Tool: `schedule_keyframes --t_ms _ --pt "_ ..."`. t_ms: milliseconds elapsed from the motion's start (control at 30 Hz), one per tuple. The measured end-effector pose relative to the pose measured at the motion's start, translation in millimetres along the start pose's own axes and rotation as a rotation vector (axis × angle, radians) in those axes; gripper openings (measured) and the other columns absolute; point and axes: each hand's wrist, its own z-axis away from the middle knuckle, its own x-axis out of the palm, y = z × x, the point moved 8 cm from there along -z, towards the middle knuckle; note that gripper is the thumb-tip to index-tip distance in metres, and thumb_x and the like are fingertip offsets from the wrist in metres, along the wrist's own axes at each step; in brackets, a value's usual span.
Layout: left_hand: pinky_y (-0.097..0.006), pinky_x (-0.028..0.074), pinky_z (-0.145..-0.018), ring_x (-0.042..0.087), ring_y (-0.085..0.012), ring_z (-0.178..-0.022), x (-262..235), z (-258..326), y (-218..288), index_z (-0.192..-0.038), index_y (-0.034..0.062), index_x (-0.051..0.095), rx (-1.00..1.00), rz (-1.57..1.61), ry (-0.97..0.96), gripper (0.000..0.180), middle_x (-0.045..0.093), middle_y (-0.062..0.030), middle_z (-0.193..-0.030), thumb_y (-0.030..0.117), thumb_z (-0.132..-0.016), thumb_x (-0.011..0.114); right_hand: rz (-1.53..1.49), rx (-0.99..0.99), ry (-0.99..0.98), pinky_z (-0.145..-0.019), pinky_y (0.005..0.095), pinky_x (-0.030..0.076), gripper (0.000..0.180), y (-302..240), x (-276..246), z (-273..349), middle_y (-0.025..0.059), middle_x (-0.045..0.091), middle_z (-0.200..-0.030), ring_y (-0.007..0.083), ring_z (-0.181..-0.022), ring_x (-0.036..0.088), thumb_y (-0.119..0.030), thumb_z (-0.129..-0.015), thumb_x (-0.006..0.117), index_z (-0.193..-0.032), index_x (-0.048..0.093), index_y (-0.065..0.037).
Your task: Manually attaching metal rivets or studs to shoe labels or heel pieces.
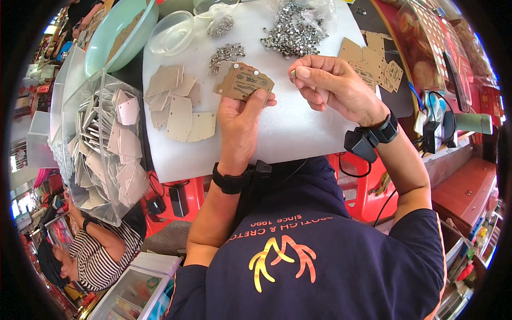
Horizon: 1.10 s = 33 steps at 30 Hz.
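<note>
My left hand (238,125) is closed round the lower edge of a brown printed cardboard card (234,84), thumb on its face. The card has a shaped outline, and round silvery studs sit along its top edge. Another card seems to lie behind it. To the right, my right hand (344,88) pinches a small metal stud (293,73) between thumb and forefinger, apart from the card. Beyond my hands lie a large heap of shiny studs (293,37) on clear plastic and a smaller heap of metal pieces (226,53).
Greyish cards (178,101) lie on the white tabletop (282,141) at left, brown cards (362,56) at right. A clear bin (106,144) full of cards, a pale green basin (98,48) and a clear plastic bowl (172,33) stand at left. A person in stripes (104,256) sits beyond.
</note>
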Motion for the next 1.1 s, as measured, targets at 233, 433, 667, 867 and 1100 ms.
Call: schedule_keyframes --t_ms 233,433,667,867,1100 --pt "-0.034 0.05 -0.083 0.061 -0.0163 -0.092 0.7 -0.5 0.0 -0.118 0.0031 0.055 0.005 0.004 -0.006 0.024 0.064 -0.0061 -0.105 0.001 -0.094 0.058 -0.053 -0.003 -0.009 -0.048 0.0202 0.039 0.023 -0.1 0.5 0.7 -0.0001 0.056 -0.085 0.0035 -0.058 0.046 -0.019 -0.096 0.061 -0.11 0.061 -0.001" --pt "-0.034 0.05 -0.083 0.061 -0.0167 -0.092 -0.5 -0.6 -2.0 -0.121 0.0039 0.054 0.005 -0.002 -0.014 0.027 0.064 -0.0064 -0.105 0.001 -0.094 0.057 -0.043 0.022 0.047 -0.048 0.0202 0.039 0.021 3.0 -9.8 -0.6 -0.0007 0.057 -0.084 0.0041 -0.058 0.046 -0.016 -0.094 0.062 -0.109 0.061 -0.001" --pt "-0.033 0.05 -0.083 0.061 -0.0167 -0.092 2.0 0.2 0.9 -0.124 0.0043 0.052 0.004 -0.029 0.006 0.031 0.063 -0.0064 -0.106 0.001 -0.094 0.057 0.188 0.004 0.088 -0.051 0.0212 0.04 0.025 5.6 -19.8 -4.0 -0.0014 0.057 -0.07 0.0053 -0.057 0.049 -0.022 -0.09 0.067 -0.103 0.064 0.0" --pt "-0.034 0.051 -0.083 0.061 -0.0166 -0.093 1.2 1.4 0.8 -0.125 0.0047 0.052 0.007 -0.044 0.003 0.031 0.063 -0.006 -0.107 0.001 -0.094 0.057 0.724 -0.073 0.277 -0.053 0.026 0.043 0.022 2.2 -29.5 -5.6 0.0032 0.06 -0.066 0.0099 -0.057 0.052 -0.022 -0.09 0.068 -0.094 0.068 -0.001" --pt "-0.034 0.051 -0.083 0.061 -0.0163 -0.092 -0.4 2.1 0.3 -0.122 0.0049 0.054 0.014 -0.035 0.018 0.028 0.064 -0.0057 -0.106 0.002 -0.095 0.057 1.152 -0.361 0.329 -0.063 0.0357 0.05 0.015 -15.2 -30.8 -1.6 0.0163 0.065 -0.077 0.0264 -0.065 0.063 -0.014 -0.085 0.067 -0.088 0.068 0.001"
